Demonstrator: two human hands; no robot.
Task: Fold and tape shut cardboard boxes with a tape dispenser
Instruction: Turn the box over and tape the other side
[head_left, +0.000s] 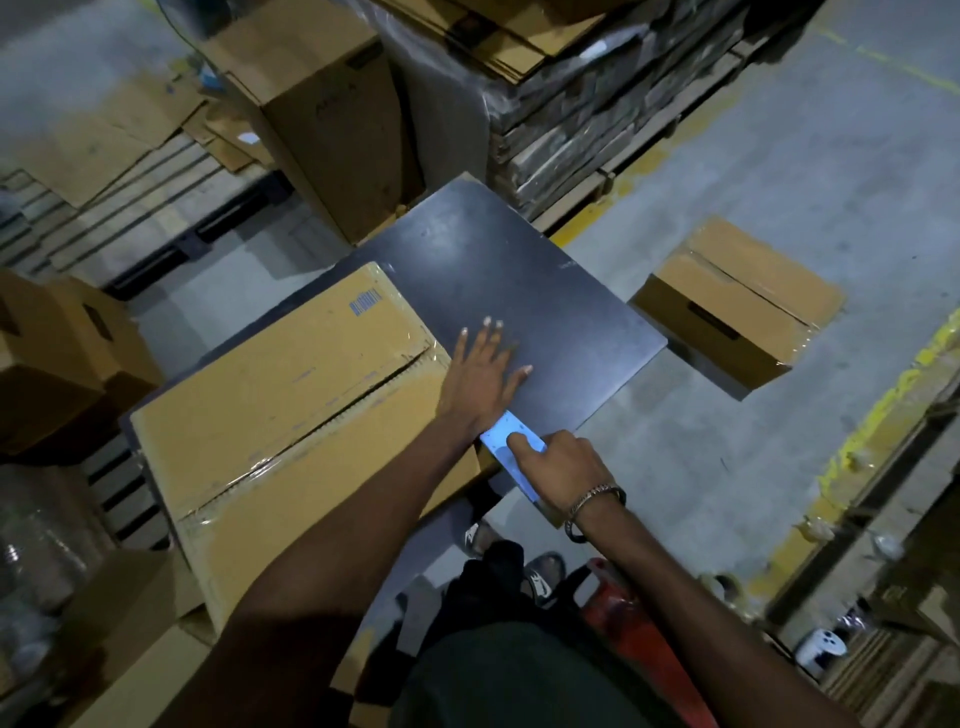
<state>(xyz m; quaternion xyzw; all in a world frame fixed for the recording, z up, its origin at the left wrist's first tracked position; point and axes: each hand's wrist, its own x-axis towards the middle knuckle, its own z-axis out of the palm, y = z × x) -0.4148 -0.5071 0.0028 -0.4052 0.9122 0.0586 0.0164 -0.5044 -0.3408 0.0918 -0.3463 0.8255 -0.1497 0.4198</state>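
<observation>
Dark flat tabletop (498, 260), grey concrete floor (810, 171) w/ yellow painted line (883, 410), wooden pallet stack (597, 124), red pallet-jack handle (628, 623).

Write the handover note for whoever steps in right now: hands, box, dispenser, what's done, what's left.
Left hand: open, fingers flat at the box's right end, reaching onto the dark table.
Right hand: grips the blue tape dispenser at the box's near right corner.
Box: on the table, flaps folded shut, clear tape glinting along the centre seam.
Done: folding, and apparently the seam tape. Another taped box sits on the floor.
Left: finish the tape at the right end; check it holds.
</observation>
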